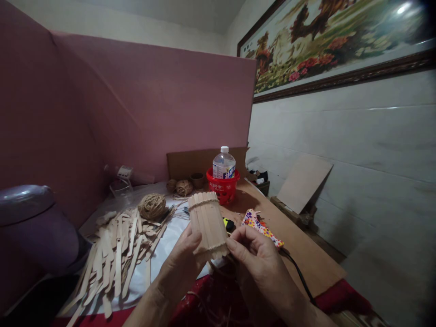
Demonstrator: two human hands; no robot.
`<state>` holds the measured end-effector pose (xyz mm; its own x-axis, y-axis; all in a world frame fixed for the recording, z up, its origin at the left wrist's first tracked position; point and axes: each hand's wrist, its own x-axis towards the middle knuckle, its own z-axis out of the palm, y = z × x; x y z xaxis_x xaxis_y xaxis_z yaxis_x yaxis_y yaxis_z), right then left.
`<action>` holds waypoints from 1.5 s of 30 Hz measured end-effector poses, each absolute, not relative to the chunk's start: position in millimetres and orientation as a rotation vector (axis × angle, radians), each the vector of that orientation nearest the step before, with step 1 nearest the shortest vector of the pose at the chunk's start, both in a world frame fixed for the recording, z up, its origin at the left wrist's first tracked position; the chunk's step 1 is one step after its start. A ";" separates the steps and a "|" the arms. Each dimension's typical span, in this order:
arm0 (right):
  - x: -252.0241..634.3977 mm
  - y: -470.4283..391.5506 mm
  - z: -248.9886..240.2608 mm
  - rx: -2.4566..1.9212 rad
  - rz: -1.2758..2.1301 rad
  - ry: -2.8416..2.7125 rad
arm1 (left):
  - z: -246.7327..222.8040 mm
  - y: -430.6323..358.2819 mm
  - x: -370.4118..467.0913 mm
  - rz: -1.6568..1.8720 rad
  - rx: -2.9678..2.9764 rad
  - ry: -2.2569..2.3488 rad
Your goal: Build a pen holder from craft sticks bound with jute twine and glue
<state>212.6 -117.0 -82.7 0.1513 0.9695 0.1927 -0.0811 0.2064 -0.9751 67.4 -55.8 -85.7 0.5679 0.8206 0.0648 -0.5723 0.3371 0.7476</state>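
Note:
A small cylinder made of wooden craft sticks (207, 223), bound with twine near its top and bottom, is held upright in front of me above the table. My left hand (182, 263) grips its lower left side. Fingers of my right hand (254, 256) pinch its lower right edge. A pile of loose wooden sticks (116, 254) lies on the white sheet to the left. A ball of jute twine (151, 206) sits behind the pile.
A red basket (223, 188) holding a water bottle (224, 164) stands at the back. A floral-patterned glue gun (260, 227) with a black cord lies to the right on the brown board (306, 254). Smaller twine balls (184, 187) sit near the pink partition (153, 113). A purple object (30, 227) fills the left.

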 end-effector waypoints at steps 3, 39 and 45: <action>215.4 -114.1 -83.5 -1.037 1.035 -1.098 | -86.2 -53.8 69.8 0.908 0.870 0.299; 206.5 -120.2 -77.9 -1.093 0.741 -1.302 | -85.0 -49.5 67.1 0.950 0.930 0.237; 201.2 -121.2 -85.9 -1.125 0.616 -1.362 | -84.1 -53.7 67.6 1.005 0.949 0.313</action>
<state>201.2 -121.2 -85.9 0.1731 0.8818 0.4388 0.2529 0.3908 -0.8851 67.6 -53.7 -84.1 0.5331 0.8258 0.1839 -0.5752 0.1944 0.7946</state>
